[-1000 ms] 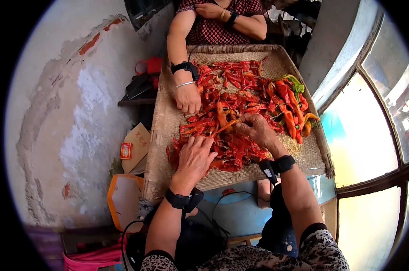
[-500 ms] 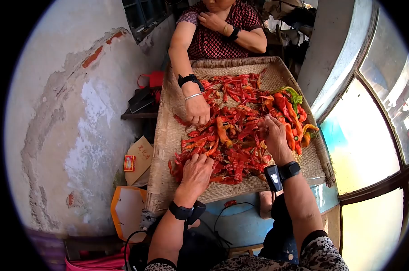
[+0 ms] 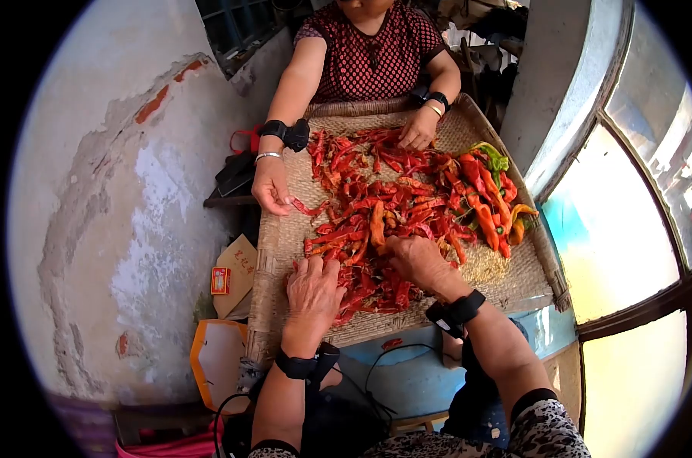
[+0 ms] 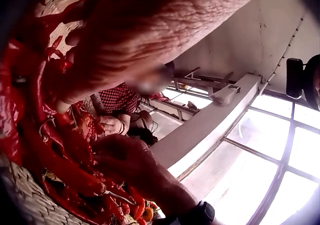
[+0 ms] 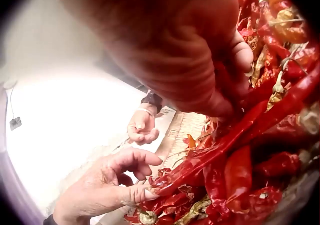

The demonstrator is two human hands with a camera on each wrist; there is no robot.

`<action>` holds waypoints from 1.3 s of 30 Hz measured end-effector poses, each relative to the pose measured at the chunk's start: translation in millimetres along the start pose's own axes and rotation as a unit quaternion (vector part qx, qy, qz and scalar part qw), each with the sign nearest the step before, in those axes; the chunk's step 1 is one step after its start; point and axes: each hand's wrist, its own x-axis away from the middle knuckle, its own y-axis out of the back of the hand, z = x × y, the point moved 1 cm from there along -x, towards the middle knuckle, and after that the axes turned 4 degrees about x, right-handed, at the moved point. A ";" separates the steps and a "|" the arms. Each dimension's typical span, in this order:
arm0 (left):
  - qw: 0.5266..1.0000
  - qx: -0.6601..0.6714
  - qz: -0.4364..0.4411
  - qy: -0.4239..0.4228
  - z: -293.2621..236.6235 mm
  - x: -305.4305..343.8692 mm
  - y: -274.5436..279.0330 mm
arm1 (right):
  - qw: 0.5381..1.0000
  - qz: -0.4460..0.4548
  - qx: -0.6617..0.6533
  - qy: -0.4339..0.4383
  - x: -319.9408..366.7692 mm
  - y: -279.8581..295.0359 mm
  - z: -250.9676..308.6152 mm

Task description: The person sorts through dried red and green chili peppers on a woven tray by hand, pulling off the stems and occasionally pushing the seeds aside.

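Dried red peppers point(image 3: 361, 210) cover much of a woven tray point(image 3: 281, 237). My left hand point(image 3: 313, 294) is over the pile's near left part; in the right wrist view its thumb touches a long red pepper point(image 5: 200, 157), the other fingers apart from it. My right hand point(image 3: 421, 263) reaches into the middle of the pile, fingers bent down. Up close in the right wrist view, that hand point(image 5: 180, 50) pinches a red pepper, its fingertips partly hidden. An orange pepper point(image 3: 377, 225) lies just beyond it.
Across the tray, another person's hand point(image 3: 271, 185) holds a small red pepper at the left; their other hand point(image 3: 418, 130) rests on the far peppers. Fresher orange peppers point(image 3: 487, 221) and a green one point(image 3: 493, 159) lie right. A window point(image 3: 613, 221) stands at the right.
My right hand has moved left and nearer from the right side of the pile. My left hand has shifted slightly left. The other person's one hand moved left, their other came down to the tray.
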 end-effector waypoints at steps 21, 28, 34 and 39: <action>0.953 0.285 -0.098 -0.028 -16.6 -5.4 -10.5 | 0.939 0.024 -0.342 0.012 10.8 40.3 33.4; 0.942 0.316 -0.102 -0.042 -19.0 -2.4 -13.6 | 0.946 0.086 -0.311 0.016 12.5 26.6 44.4; 0.942 0.293 -0.154 -0.049 -19.1 -3.1 -7.6 | 0.918 0.150 -0.366 -0.005 16.0 19.3 46.1; 0.948 0.277 -0.156 0.030 2.6 -3.8 0.4 | 0.926 0.119 -0.353 -0.057 14.4 44.0 14.0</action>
